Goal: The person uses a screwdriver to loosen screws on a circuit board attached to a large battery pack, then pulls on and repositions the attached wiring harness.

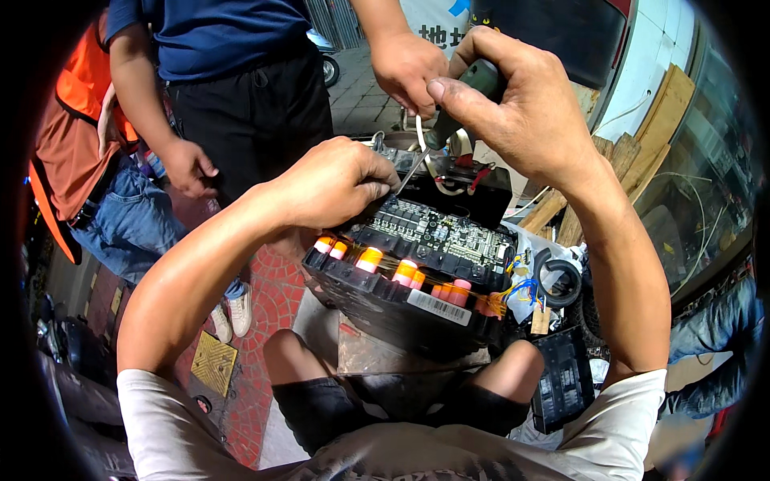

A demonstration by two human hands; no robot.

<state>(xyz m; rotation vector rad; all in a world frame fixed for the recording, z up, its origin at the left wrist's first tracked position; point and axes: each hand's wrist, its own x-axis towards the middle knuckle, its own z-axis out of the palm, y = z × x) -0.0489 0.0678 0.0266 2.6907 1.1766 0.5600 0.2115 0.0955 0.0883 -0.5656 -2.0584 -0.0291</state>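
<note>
A black battery pack (385, 321) with pink cells and an exposed circuit board (429, 236) sits on a stand between my knees. My right hand (513, 108) is closed around a dark green screwdriver handle (480, 80), raised above the pack, its metal shaft (415, 172) angled down toward the board's back left. My left hand (341, 184) rests at that corner beside the shaft, fingers curled, with whatever they grip hidden. A bystander's hand (405, 68) is at a white cable (421, 132) near the screwdriver. Colored wires (521, 289) hang off the pack's right end.
A bystander in dark shorts (241, 120) stands opposite; another in orange (92, 96) is at left. Wooden boards (658, 120) lean at right. Black rings (561, 276) and a black tray (561, 377) lie right of the pack. Red paving (265, 385) shows at left.
</note>
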